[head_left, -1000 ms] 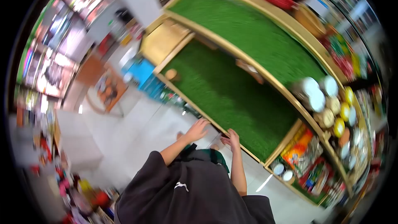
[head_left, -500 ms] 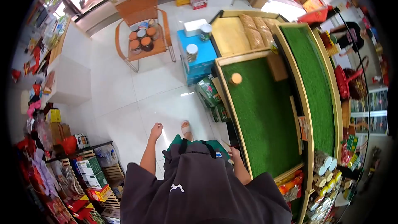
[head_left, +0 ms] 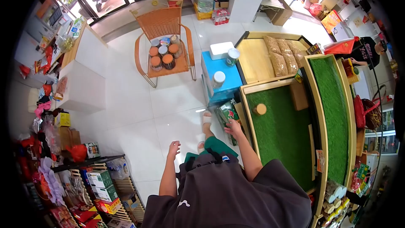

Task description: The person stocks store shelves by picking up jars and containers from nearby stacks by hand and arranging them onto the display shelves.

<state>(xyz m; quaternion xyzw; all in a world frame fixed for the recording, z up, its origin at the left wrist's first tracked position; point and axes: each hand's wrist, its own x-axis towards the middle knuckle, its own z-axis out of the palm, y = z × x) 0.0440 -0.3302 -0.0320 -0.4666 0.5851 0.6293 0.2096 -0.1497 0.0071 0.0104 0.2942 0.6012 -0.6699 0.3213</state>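
My left hand [head_left: 174, 148] hangs over the tiled floor with nothing in it, fingers loosely bent and slightly apart. Farther forward, my right hand [head_left: 233, 128] is empty with its fingers spread. It appears above the green cartons [head_left: 228, 112] beside the display bin; whether it touches them I cannot tell. On the green turf of the bin [head_left: 278, 143] stands a lidded jar [head_left: 260, 109], ahead and to the right of that hand. Two more jars, a white-lidded jar [head_left: 218, 79] and a second jar [head_left: 232, 56], stand on a blue box [head_left: 206, 65] with a white container [head_left: 221, 50].
A wicker armchair [head_left: 160, 23] ahead holds several jars with orange or grey lids. Bags of brown goods [head_left: 278, 64] lie in the wooden tray behind the bin. Shelves of boxed goods [head_left: 103, 185] stand at left. Another person [head_left: 366, 52] is at the far right.
I have stepped forward, so the chair and blue box sit differently in view. My right hand has swung from beside the bin edge out to the front. My left hand stays low.
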